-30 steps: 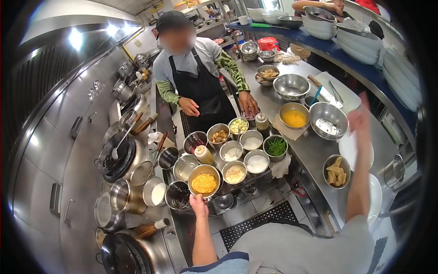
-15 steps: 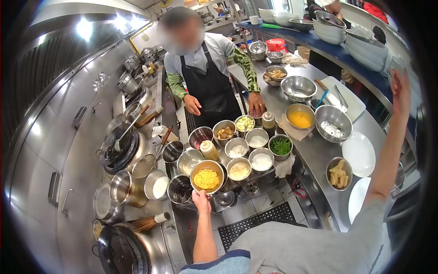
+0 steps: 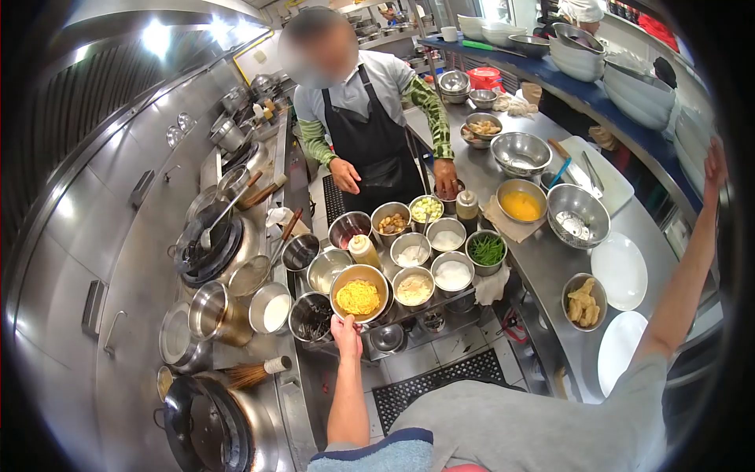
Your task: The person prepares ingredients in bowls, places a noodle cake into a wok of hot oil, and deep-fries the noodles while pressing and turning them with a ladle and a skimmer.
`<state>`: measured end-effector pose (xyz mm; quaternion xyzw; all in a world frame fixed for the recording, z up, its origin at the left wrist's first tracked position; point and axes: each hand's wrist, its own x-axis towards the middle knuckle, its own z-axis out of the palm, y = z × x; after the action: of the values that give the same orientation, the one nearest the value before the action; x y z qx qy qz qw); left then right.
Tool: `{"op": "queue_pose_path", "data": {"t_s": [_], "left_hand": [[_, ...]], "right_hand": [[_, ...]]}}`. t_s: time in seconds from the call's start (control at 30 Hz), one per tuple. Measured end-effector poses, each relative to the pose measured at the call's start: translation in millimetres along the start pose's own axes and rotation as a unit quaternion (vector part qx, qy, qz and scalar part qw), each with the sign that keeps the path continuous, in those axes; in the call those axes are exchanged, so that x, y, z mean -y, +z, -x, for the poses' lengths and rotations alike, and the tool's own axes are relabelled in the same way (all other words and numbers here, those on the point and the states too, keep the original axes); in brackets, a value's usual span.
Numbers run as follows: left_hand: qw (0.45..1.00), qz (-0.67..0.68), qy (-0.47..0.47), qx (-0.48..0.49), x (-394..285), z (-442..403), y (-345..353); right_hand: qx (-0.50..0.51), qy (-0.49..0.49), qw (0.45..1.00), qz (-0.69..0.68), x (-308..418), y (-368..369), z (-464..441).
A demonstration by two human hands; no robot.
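My left hand (image 3: 347, 337) is closed on the near rim of a steel bowl (image 3: 359, 314) that holds yellow shredded food (image 3: 358, 296). Around that bowl stand a squeeze bottle (image 3: 363, 250), a bowl of pale crumbly food (image 3: 414, 288) and a bowl of white powder (image 3: 452, 274). My right arm stretches far out to the right, and my right hand (image 3: 715, 164) is raised beside the stacked white dishes (image 3: 694, 149) on the blue shelf. Its fingers are small and partly blurred, so what it touches or holds cannot be made out.
A co-worker in a black apron (image 3: 370, 145) stands across the containers, one hand at a small bowl. Woks (image 3: 208, 248) and pots line the left. On the right counter are white oval plates (image 3: 620, 271), a bowl of fried pieces (image 3: 583, 303) and a cleaver (image 3: 569, 160).
My right hand has moved outward to the right, toward the stacked dishes. My left hand keeps its hold on the bowl. The view has shifted slightly.
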<state>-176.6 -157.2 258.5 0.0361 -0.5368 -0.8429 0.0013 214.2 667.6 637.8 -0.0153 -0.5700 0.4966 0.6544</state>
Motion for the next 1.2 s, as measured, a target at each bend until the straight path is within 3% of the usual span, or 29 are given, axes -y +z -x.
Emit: {"op": "queue_pose_path", "data": {"t_s": [0.2,0.23,0.27,0.33,0.4,0.53,0.67,0.83,0.93,1.03,1.17,1.2], "left_hand": [[0.999,-0.034,0.027,0.01,-8.5,-3.0,6.9],[0.998,-0.05,0.035,0.014,-8.3,-6.3,5.3],[0.998,-0.064,0.03,0.003,-12.3,-8.3,9.7],[0.996,-0.08,0.021,-0.011,-13.4,-12.8,6.4],[0.996,-0.081,0.01,-0.025,-17.5,-13.3,8.4],[1.0,0.011,-0.021,-0.011,-32.0,-18.6,19.4],[0.983,0.148,-0.102,-0.025,-33.8,-32.9,16.8],[0.965,0.238,-0.109,-0.014,-50.5,-15.3,16.0],[0.967,0.24,-0.08,-0.035,-58.5,12.4,-1.4],[0.951,0.301,-0.055,-0.033,-91.0,66.6,-19.0],[0.938,0.282,0.061,-0.192,-127.3,137.9,-87.2],[0.939,0.24,0.085,-0.231,-133.7,155.7,-114.2]], "right_hand": [[-0.113,0.043,0.99,-0.067,68.7,129.1,82.9],[-0.113,0.055,0.99,-0.07,75.5,136.7,86.6],[-0.05,0.076,0.99,-0.108,65.5,118.1,77.0],[-0.091,0.054,0.993,0.055,75.4,147.1,103.0],[-0.09,-0.002,0.996,0.013,60.2,151.5,105.7],[-0.109,0.022,0.986,0.122,70.3,176.3,137.3],[0.041,0.1,0.992,0.057,31.8,144.0,131.5],[0.17,0.183,0.968,0.018,-33.2,152.0,153.6],[0.213,0.184,0.96,0.013,-12.8,273.5,241.2],[0.315,0.271,0.908,-0.045,-58.9,329.6,309.1],[0.404,0.407,0.81,-0.121,-64.6,413.3,432.5],[0.452,0.445,0.762,-0.132,-57.1,430.0,460.9]]}}
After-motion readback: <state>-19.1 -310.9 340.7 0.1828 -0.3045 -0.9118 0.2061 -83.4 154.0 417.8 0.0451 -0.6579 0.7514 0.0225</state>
